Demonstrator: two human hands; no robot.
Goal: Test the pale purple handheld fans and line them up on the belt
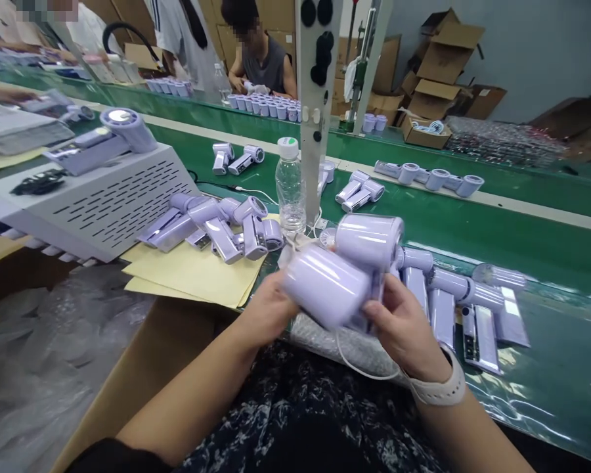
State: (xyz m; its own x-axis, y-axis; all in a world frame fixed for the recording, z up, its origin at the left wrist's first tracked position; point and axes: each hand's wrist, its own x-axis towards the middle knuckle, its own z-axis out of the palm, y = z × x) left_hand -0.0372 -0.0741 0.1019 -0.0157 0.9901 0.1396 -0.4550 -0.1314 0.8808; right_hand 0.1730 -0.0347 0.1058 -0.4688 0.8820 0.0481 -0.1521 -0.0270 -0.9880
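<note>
Two lavender handheld fans shaped like small hair dryers are held up in front of me, slightly blurred. My left hand (270, 307) is closed around the end of the nearer fan (328, 286). My right hand (408, 328), with a pale watch band on the wrist, grips the farther fan (367, 240) near its handle. The two fan bodies overlap, so their handles are mostly hidden. A white cable (362, 373) loops below them, over a bubble-wrap bundle (320, 332). Several similar fans (443, 309) lie right of my right hand.
A clear bottle (290, 187) stands beside a metal post (312, 118). More fans (221, 230) lie on yellow sheets (192, 276), beside a vented grey box (118, 197). Across the green conveyor (532, 243), a co-worker (266, 59) handles a part. Plastic bags (49, 368) fill a carton at left.
</note>
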